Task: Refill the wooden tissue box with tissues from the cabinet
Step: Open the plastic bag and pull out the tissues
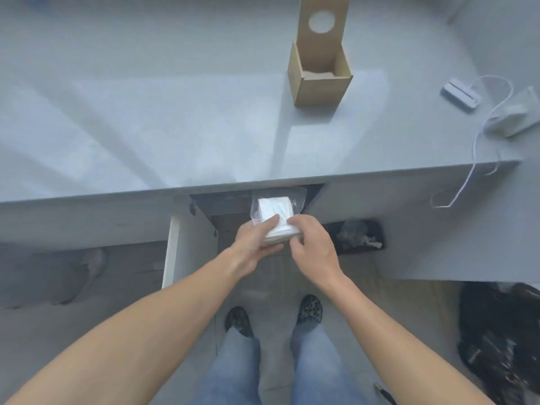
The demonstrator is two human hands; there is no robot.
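A white tissue pack [274, 213] in clear plastic wrap is held in front of the open cabinet, just below the counter's front edge. My left hand [255, 241] grips its left side and underside. My right hand [311, 244] pinches its right lower edge. The wooden tissue box [320, 77] stands open on the grey counter [175, 127], far from both hands. Its lid [323, 21] with a round hole is tipped up behind it. The box looks nearly empty inside.
The cabinet door [187, 249] swings open to the left of my arms. A white charger and cable [496, 112] lie at the counter's right end. A dark bin [358, 236] stands under the counter, and a black bag [502, 340] lies on the floor at right.
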